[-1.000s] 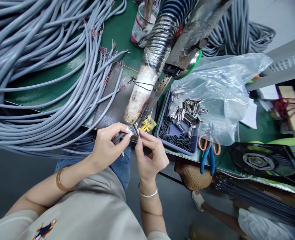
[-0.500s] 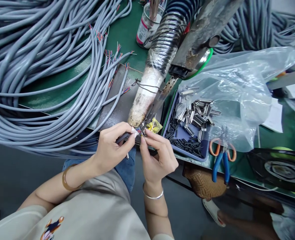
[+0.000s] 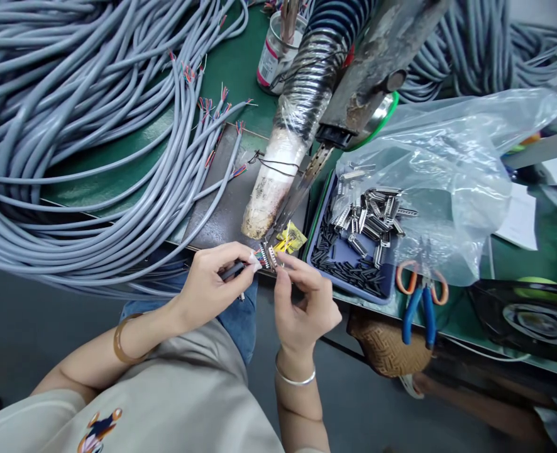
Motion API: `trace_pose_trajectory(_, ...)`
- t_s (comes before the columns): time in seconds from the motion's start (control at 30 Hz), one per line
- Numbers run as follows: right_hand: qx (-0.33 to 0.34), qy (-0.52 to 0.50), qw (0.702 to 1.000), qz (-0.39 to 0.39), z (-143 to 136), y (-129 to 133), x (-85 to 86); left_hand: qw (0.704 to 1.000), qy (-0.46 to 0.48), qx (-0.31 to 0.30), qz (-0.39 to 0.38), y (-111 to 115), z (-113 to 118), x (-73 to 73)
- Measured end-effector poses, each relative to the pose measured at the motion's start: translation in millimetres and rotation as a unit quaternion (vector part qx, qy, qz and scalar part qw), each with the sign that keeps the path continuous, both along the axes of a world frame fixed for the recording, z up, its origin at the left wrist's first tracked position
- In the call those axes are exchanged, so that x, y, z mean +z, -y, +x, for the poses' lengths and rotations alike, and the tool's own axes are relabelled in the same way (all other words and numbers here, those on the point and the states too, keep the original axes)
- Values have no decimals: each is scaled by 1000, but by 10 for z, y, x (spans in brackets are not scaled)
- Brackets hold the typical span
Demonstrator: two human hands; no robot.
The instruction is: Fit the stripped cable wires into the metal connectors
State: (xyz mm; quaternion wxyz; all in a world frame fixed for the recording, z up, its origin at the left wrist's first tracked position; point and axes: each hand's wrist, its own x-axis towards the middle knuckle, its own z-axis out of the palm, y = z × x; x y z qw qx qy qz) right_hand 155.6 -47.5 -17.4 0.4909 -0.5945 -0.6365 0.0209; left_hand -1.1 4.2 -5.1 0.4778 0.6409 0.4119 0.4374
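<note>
My left hand (image 3: pixel 215 283) pinches the end of a grey cable, its thumb and finger wrapped in something white. Thin coloured wires run from there to a small metal connector (image 3: pixel 269 257). My right hand (image 3: pixel 304 296) has its thumb and index finger pressed together at the connector's right side. Just above the connector is the dark tip of a soldering iron (image 3: pixel 290 204), slanting down from the upper right. A white-wrapped hose end (image 3: pixel 266 189) hangs beside the iron. Yellow material (image 3: pixel 292 239) lies behind my right fingertips.
Grey cables (image 3: pixel 165 157) with stripped ends cover the left. A blue tray (image 3: pixel 386 292) at right holds metal connectors and black pieces, partly under a plastic bag (image 3: pixel 452 170). Pliers (image 3: pixel 420 308) rest at the table edge. A jar (image 3: pixel 271 56) stands behind. A person's leg shows lower right.
My right hand has moved slightly right and down. The connector now shows more fully between my hands, slightly below the iron's tip. The person's foot at lower right has shifted.
</note>
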Motion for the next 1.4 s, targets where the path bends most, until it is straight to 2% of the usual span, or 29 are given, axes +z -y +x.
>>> trace_pose_trajectory(0.1,12,-8,997,-75,29,62,74,999,23,-38,18,55,-24,29)
trace_pose_trajectory(0.2,6,15,996,-92,33,128,146,999,20,-40,13,123,-69,32)
trace_pose_trajectory(0.3,-17,-29,993,-115,18,176,184,999,-6,-12,-44,194,-119,8)
trace_pose_trajectory(0.4,-25,-93,985,-143,-7,189,198,991,13,-39,-130,222,-167,12)
trace_pose_trajectory(0.47,-14,-134,979,-154,-23,188,201,973,63,-94,-203,201,-209,51)
trace_pose_trajectory(0.6,38,-194,963,-183,-42,209,184,905,145,-218,-336,120,-327,139)
trace_pose_trajectory(0.67,52,-189,963,-185,-41,229,159,883,155,-243,-372,105,-372,139)
trace_pose_trajectory(0.73,48,-156,970,-178,-35,246,122,876,161,-233,-390,120,-388,103)
trace_pose_trajectory(0.87,-12,-82,988,-128,-40,267,42,887,169,-184,-389,187,-359,7)
trace_pose_trajectory(0.97,-57,-99,993,5,-91,318,68,902,165,-144,-371,217,-340,-27)
trace_pose_trajectory(1.03,-56,-137,983,106,-142,382,155,912,149,-123,-362,226,-339,-31)
trace_pose_trajectory(1.07,-50,-147,980,128,-168,418,212,916,139,-116,-359,229,-339,-30)
trace_pose_trajectory(1.1,-54,-144,981,115,-193,452,267,919,130,-112,-355,232,-339,-28)
trace_pose_trajectory(1.17,-35,-64,997,-15,-237,497,351,926,121,-107,-342,240,-334,-25)
trace_pose_trajectory(1.27,3,58,985,-162,-293,476,353,935,125,-97,-316,254,-314,-41)
trace_pose_trajectory(1.4,4,82,975,-208,-336,371,238,941,123,-85,-303,271,-284,-96)
